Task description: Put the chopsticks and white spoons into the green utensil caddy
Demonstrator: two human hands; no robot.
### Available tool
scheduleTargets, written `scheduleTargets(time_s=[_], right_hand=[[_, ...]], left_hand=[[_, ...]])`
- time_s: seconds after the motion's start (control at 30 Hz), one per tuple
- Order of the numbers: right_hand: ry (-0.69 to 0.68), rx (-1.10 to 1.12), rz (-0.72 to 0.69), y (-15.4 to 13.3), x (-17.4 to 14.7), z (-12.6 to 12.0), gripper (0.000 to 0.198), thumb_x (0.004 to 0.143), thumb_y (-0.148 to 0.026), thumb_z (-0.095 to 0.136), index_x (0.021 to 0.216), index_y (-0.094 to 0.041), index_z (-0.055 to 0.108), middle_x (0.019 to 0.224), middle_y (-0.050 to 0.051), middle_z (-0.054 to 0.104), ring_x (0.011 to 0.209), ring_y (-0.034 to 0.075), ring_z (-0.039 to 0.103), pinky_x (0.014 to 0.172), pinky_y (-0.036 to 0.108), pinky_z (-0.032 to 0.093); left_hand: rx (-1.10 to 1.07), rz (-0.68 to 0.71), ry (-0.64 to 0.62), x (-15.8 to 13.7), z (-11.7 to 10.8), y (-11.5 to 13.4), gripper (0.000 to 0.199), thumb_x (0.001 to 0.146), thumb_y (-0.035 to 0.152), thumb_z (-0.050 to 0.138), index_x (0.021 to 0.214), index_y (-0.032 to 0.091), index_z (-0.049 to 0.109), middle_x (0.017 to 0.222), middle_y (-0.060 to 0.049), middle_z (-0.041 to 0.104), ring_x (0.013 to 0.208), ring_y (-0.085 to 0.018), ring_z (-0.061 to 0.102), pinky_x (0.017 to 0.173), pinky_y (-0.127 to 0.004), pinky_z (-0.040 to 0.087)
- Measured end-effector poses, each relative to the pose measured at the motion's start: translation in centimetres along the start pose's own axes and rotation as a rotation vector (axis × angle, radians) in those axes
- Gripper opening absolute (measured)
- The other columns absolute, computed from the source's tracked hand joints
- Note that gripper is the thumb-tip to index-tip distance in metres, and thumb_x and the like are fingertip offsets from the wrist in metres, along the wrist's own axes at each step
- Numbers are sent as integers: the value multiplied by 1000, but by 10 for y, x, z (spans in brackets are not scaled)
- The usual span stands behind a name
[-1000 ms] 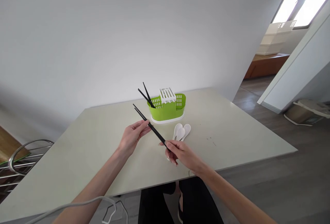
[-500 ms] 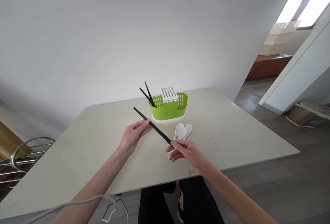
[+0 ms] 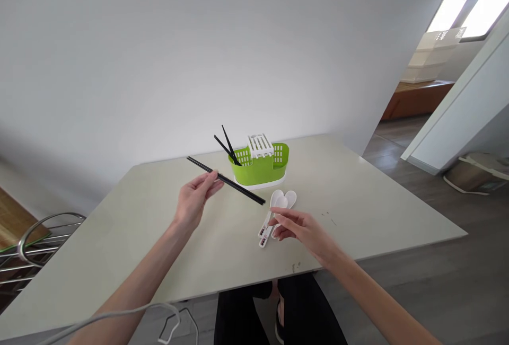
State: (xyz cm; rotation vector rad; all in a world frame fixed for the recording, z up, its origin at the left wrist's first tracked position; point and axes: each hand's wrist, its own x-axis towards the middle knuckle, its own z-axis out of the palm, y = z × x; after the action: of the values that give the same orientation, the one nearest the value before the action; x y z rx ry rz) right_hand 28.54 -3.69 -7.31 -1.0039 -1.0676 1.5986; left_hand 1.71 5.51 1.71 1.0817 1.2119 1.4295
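Black chopsticks (image 3: pixel 242 189) slant in the air above the table, pinched between the thumb and fingers of my left hand (image 3: pixel 195 196). My right hand (image 3: pixel 297 227) hovers over white spoons (image 3: pixel 277 198), its fingers apart and holding nothing. The spoons lie overlapped on the table, bowls toward the back, and my right fingers hide part of their handles. Behind them stands a green cutlery basket (image 3: pixel 260 171) with a white base and a white slotted piece (image 3: pixel 261 146) on top. More black chopsticks (image 3: pixel 230 149) lean in the basket's left compartment.
The pale table (image 3: pixel 159 249) meets a white wall (image 3: pixel 238 59) at the back. A metal rack (image 3: pixel 43 244) stands beyond the left edge. A grey cable (image 3: pixel 119 311) crosses the lower left. At the right are a wall end and a box (image 3: pixel 475 173) on the floor.
My right hand has let go of the chopsticks and moved slightly right, fingers opening. My left hand has carried them left and up, tilting them flatter. The spoon handles now show more.
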Motion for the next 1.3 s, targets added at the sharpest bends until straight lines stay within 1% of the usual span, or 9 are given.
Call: scheduleTargets(time_s=[0.17,0.27,0.4,0.47,0.57,0.7,0.9,1.1,1.3], right_hand=[[173,-206,-124,12,-1,-58,57,87,-64,76,124,-20,74,104,9,79,79,19,70,77,37,59],[334,-358,-192,26,3,-96,56,90,-68,67,117,-20,72,100,10,78,81,20,70,78,36,58],[456,-490,-219,39,6,-123,52,94,-69,59,113,-21,69,97,9,78,80,21,70,78,36,57],[441,-519,-220,41,6,-125,49,97,-66,57,114,-22,69,98,9,78,80,21,70,78,35,57],[400,-581,-214,40,5,-123,44,99,-62,55,115,-23,70,100,8,78,83,21,71,81,35,56],[388,-613,-216,39,6,-122,42,101,-60,52,113,-24,70,98,6,79,83,21,71,80,34,55],[384,-624,-205,38,6,-123,41,102,-59,50,114,-25,70,98,6,78,82,21,69,81,34,53],[376,-627,-192,35,5,-121,42,103,-61,50,113,-25,69,98,6,78,82,22,69,79,34,53],[376,-621,-193,37,5,-122,42,102,-61,51,114,-25,70,99,7,78,83,23,69,81,35,53]], left_hand=[[139,393,164,37,1,55,38,75,46,90,90,14,77,89,-6,79,85,-19,79,96,-36,66],[318,528,160,58,15,83,37,80,46,87,96,15,77,93,-7,80,86,-21,79,90,-36,66],[611,614,125,90,45,85,34,82,47,84,95,17,79,99,-9,81,97,-25,78,86,-34,64],[712,588,92,107,58,73,33,81,48,83,93,17,80,98,-9,82,93,-25,77,83,-33,63],[813,511,14,128,75,52,33,82,47,81,95,17,81,97,-9,82,69,-20,75,74,-32,62],[971,495,-75,142,92,31,32,86,47,77,95,17,81,97,-7,83,51,-14,67,76,-33,61],[1050,385,-121,154,105,15,35,84,50,79,96,16,80,105,-8,83,51,-15,70,76,-35,62],[996,252,-118,164,103,3,32,81,41,83,97,15,76,92,-12,82,52,-20,71,51,-31,55],[1008,220,-129,161,107,-8,30,82,28,79,108,14,73,91,-13,81,49,-19,69,48,-32,55]])
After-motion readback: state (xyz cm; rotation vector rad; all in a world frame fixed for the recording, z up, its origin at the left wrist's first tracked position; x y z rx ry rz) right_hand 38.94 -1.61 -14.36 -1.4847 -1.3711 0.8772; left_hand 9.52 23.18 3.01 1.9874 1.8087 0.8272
